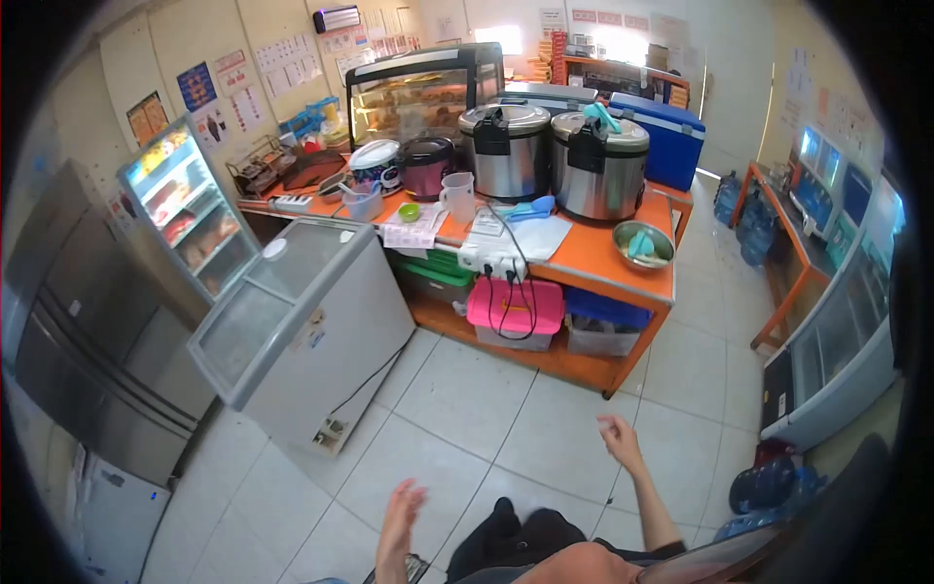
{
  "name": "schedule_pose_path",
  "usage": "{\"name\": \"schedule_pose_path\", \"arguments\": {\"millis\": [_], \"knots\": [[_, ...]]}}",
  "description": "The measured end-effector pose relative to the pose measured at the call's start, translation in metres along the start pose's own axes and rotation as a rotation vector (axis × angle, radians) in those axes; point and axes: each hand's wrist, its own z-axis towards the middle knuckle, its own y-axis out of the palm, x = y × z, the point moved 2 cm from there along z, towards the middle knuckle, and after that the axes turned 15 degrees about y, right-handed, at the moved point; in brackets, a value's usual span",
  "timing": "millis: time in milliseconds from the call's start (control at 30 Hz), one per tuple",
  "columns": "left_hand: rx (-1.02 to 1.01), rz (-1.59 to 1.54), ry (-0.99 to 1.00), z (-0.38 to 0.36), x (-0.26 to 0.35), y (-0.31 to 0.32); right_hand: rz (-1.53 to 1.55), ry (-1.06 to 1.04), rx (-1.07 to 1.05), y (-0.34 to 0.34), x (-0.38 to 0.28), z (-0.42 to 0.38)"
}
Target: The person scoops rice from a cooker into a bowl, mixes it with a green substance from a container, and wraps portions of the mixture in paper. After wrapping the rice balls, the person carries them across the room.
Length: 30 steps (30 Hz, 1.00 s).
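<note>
My left hand (401,508) is raised low in the view, above the tiled floor, with its fingers stretched out, slightly blurred, and nothing in them. Further right, my right hand (621,440) hangs in the air in front of the orange table (642,280). Its fingers are loosely bent and apart, and no object shows in it. Neither hand touches anything. The nearest table things are two big steel rice cookers (506,156), a metal bowl (644,245) with a turquoise item inside, a blue scoop (531,208) and a clear measuring jug (457,198).
A chest freezer (331,321) stands left of the table, beside a lit display fridge (185,209) and a steel refrigerator (107,302). Bins, one with a pink lid (516,310), sit on the lower shelf. Blue water bottles (764,487) and a glass-front cooler (827,341) line the right.
</note>
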Motion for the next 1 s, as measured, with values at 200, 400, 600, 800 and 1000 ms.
{"name": "schedule_pose_path", "arguments": {"millis": [200,400,600,800,1000], "knots": [[0.001,0.460,0.437,0.245,0.059,0.059,-0.414,0.552,0.047,0.016,0.159,0.011],[-0.169,0.687,0.698,0.412,0.047,0.108,-0.726,0.417,-0.143,0.080,0.096,0.202],[-0.245,1.141,-0.094,0.471,-0.040,0.026,-0.254,-0.306,-0.065,0.184,-0.258,0.501],[0.050,0.523,-0.278,0.560,-0.055,-0.071,-0.036,-0.398,-0.645,0.412,-0.539,0.639],[-0.228,0.343,0.186,0.807,0.003,-0.125,0.180,0.032,-0.255,0.615,-0.678,0.803]]}}
